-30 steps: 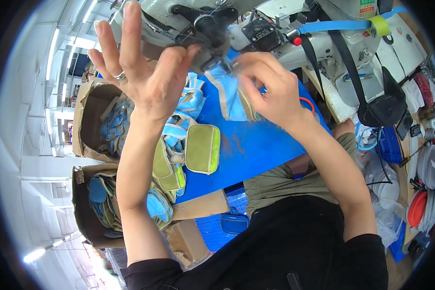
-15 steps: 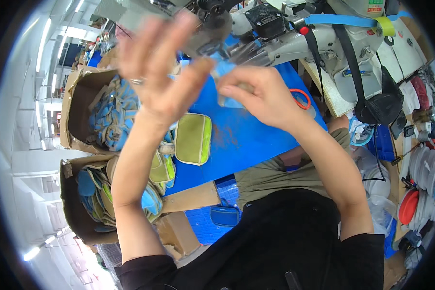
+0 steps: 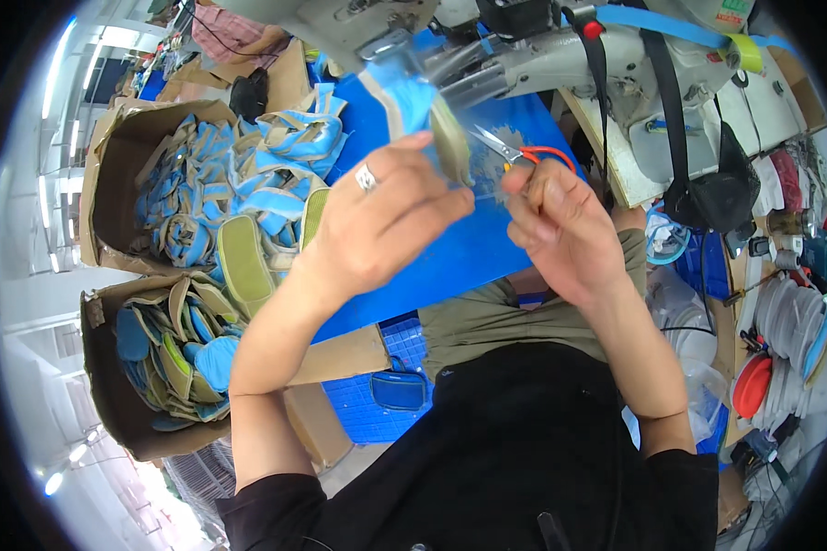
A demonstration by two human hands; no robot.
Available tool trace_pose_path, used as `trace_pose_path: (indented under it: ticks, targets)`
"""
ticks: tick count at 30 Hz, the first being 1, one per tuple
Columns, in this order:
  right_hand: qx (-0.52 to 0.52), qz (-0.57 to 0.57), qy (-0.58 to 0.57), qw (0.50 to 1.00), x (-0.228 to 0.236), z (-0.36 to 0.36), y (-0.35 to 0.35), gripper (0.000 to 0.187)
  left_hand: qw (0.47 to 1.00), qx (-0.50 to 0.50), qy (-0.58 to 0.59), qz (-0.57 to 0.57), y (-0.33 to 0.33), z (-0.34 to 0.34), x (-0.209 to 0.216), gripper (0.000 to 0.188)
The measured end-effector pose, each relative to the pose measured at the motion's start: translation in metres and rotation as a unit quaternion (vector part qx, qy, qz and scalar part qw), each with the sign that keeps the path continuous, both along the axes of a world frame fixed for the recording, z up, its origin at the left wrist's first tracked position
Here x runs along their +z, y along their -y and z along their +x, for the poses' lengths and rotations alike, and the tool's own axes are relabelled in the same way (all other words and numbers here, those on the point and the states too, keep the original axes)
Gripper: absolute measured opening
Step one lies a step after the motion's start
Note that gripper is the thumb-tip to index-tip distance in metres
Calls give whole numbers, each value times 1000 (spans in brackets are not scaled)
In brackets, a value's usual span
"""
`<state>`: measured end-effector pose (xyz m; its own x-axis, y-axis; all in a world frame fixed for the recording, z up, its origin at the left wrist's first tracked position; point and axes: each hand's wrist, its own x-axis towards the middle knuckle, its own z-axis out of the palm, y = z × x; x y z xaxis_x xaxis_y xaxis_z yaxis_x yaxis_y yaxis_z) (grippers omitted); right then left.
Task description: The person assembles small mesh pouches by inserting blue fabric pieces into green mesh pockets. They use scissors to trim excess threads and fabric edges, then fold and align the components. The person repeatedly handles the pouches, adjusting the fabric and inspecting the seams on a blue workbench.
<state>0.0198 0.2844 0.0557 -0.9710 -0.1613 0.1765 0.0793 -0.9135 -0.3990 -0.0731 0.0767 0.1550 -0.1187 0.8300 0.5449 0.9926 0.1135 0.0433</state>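
Observation:
My left hand, with a ring on it, is closed on the edge of a blue and olive fabric piece. That piece stands up in front of the sewing machine's head and is partly blurred. To its right my right hand grips red-handled scissors, their blades pointing up and left toward the fabric. Both hands are over the blue work surface. Left of my left hand lie an olive fabric panel and a heap of blue and beige fabric pieces.
A grey sewing machine spans the far side. At the left stand a cardboard box of blue and beige pieces and another box of olive and blue pieces. A blue pouch lies below the work surface. A person's checked sleeve shows far left.
My right hand has taken hold of the red-handled scissors, which lay on the work surface. My left hand has come down and right, and now grips the fabric piece.

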Motion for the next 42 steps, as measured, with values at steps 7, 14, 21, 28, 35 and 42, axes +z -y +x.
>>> trace_pose_path:
  ticks: [7, 14, 21, 28, 35, 42]
  targets:
    - [-242, 590, 24, 770, -101, -27, -31, 27, 996, 78, -23, -20, 11, -15, 9, 18]
    - [-159, 861, -50, 480, -122, -24, -38, 65, 981, 160, 85, 70, 18, -18, 5, 14]
    - [213, 380, 113, 893, -94, 45, -27, 82, 970, 192, 101, 110, 24, -19, 6, 14]
    - [146, 82, -14, 986, -10, 76, 33, 70, 973, 210, 49, 87, 24, -9, 3, 22]
    - [167, 90, 6, 982, 18, 52, 38, 96, 983, 141, -12, 116, 25, -10, -6, 31]
    - [156, 114, 10, 981, 17, 39, 42, 95, 982, 130, 21, 136, 28, -8, -10, 31]
